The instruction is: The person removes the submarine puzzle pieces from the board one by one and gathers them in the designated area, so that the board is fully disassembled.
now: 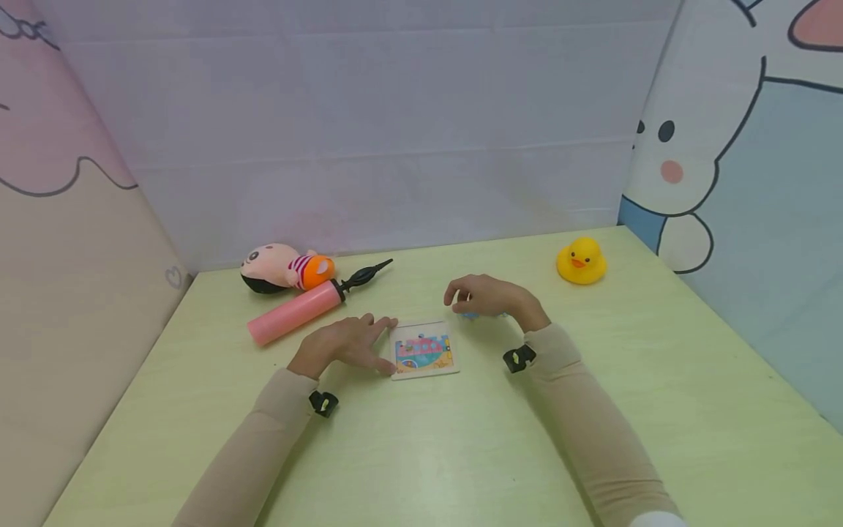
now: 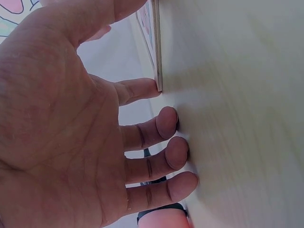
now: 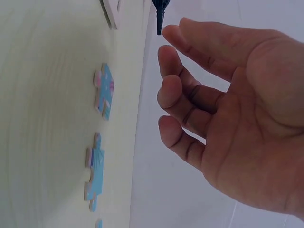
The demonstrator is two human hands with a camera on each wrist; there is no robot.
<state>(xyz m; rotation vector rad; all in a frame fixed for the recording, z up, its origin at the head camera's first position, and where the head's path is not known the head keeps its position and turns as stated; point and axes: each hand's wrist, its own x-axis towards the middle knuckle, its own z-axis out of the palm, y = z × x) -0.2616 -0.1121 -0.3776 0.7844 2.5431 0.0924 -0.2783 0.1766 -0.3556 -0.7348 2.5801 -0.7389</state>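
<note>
A square jigsaw board (image 1: 424, 350) with a pink and blue picture and a pale frame lies flat on the table. My left hand (image 1: 349, 342) is at its left side, thumb and index finger spread along that edge; in the left wrist view the index fingertip touches the board's corner (image 2: 158, 80). To the right of the board, my right hand (image 1: 490, 295) hovers with loosely bent fingers and nothing in them. Loose blue jigsaw pieces lie below it, mostly hidden in the head view; the right wrist view shows one piece (image 3: 104, 91) and another piece (image 3: 95, 173).
Behind my left hand lie a pink hand pump (image 1: 296, 313) with a black nozzle and a plush doll (image 1: 276, 265) in orange. A yellow rubber duck (image 1: 582, 261) sits at the back right. Cloth-covered walls (image 1: 395, 139) enclose the table's back and sides.
</note>
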